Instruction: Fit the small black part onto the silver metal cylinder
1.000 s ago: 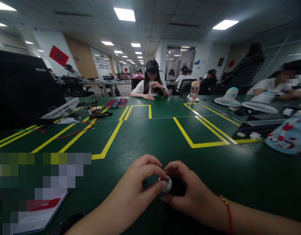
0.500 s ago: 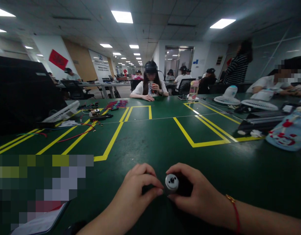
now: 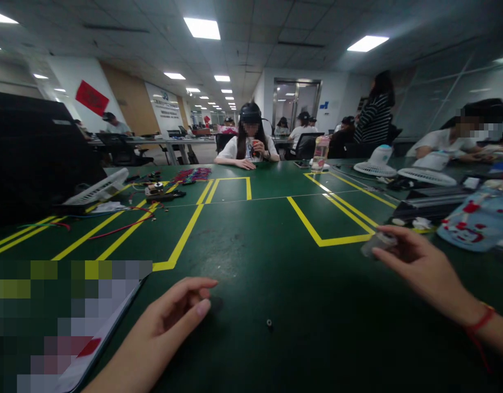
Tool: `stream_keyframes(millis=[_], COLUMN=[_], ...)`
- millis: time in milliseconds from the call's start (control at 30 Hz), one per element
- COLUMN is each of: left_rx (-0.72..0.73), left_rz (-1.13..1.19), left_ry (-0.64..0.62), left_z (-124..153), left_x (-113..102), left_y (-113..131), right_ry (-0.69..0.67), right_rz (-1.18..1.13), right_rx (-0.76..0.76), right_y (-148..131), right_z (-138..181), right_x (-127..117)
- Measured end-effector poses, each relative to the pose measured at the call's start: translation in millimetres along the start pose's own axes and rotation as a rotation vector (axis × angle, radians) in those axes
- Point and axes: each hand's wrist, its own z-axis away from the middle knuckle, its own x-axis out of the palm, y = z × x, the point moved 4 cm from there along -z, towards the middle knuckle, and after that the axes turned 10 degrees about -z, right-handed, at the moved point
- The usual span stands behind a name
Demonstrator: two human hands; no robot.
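My right hand (image 3: 423, 267), with a red cord at the wrist, is out on the right of the green table (image 3: 243, 245). Thumb and fingers grip a small silver cylindrical motor (image 3: 373, 244), blurred now; its round end face had holes half a second ago. My left hand (image 3: 175, 308) is held above the table at the lower left, fingers loosely curled and thumb apart, holding nothing. Between the hands a tiny metal ring-like part (image 3: 269, 323) lies on the tabletop; it is too small to tell its exact kind.
Yellow tape (image 3: 345, 240) marks the table. At left are a dark bag-like block (image 3: 39, 158), a white keyboard-like item (image 3: 98, 188) and wires (image 3: 124, 229). A blue patterned bag (image 3: 468, 224), white fans (image 3: 376, 164) and a bottle (image 3: 320, 155) stand at right. A person (image 3: 247, 142) sits opposite.
My right hand has carried the motor away to the right and forward. My left hand has drawn back left and its fingers have parted. The tiny part now shows on the table.
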Motion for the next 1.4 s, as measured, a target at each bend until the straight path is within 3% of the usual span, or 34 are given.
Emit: stream_keyframes(millis=[100, 167, 233, 300, 400, 433, 500, 567, 633, 733, 800, 900, 1033, 1100, 1200, 1300, 1333, 1400], left_rx=[-0.064, -0.065, -0.059, -0.056, -0.061, -0.059, -0.055, -0.055, -0.058, -0.050, -0.041, -0.040, -0.051, -0.065, -0.090, -0.104, -0.106, -0.107], left_rz=[0.056, 0.064, 0.056, 0.041, 0.033, 0.030, 0.018, -0.003, -0.020, -0.028, -0.028, -0.034, -0.041, -0.037, -0.026, -0.019, -0.016, -0.014], left_ry=[0.006, 0.025, 0.044, 0.051, 0.072, 0.079, 0.081, 0.072, 0.062, 0.054, 0.043, 0.039, 0.066, 0.067, 0.066, 0.073, 0.075, 0.081], left_z=[1.8, 0.5, -0.9, -1.1, 0.7, 1.4, 2.5, 3.1, 3.4, 3.3, 3.0, 2.9, 3.0, 3.0, 3.1, 3.2, 3.2, 3.2], left_x=[-5.9, -6.1, -5.1, -3.5, -2.5, -2.4, -2.1, -2.0, -2.2, -2.5, -2.0, -0.9, 0.2, 1.0, 2.0, 2.6, 2.8, 2.9], left_y=[-16.8, -19.6, -18.5, -15.8, -11.7, -10.3, -8.0, -7.0, -7.5, -9.2, -9.8, -8.8, -4.7, -3.5, -4.3, -5.7, -5.8, -5.1], right_ry=[0.155, 0.142, 0.118, 0.164, 0.253, 0.206, -0.016, -0.381, -0.649, -0.815, -0.803, -0.600, -0.109, 0.052, 0.112, 0.091, 0.094, 0.140], right_rz=[0.356, 0.442, 0.483, 0.599, 0.731, 0.693, 0.492, 0.307, 0.146, -0.007, -0.064, -0.056, 0.244, 0.446, 0.636, 0.618, 0.603, 0.641], right_rx=[0.022, 0.107, 0.140, 0.050, -0.253, -0.357, -0.519, -0.506, -0.452, -0.408, -0.371, -0.283, -0.124, -0.020, 0.188, 0.443, 0.469, 0.371], right_y=[54.0, 84.7, 100.6, 93.1, 41.4, 18.4, -29.7, -71.0, -104.8, -133.9, -135.7, -112.6, -44.4, -5.1, 46.6, 82.5, 89.8, 98.7], right_z=[-12.4, -16.5, -18.9, -19.3, -8.7, -1.4, 18.2, 40.9, 62.3, 77.5, 72.9, 45.5, -3.8, -21.4, -36.5, -41.3, -42.4, -46.2], right_x=[-60.2, -85.1, -95.7, -92.9, -59.1, -39.3, 8.3, 61.4, 105.4, 141.7, 142.4, 106.1, 5.4, -45.2, -96.4, -116.9, -119.4, -123.5])
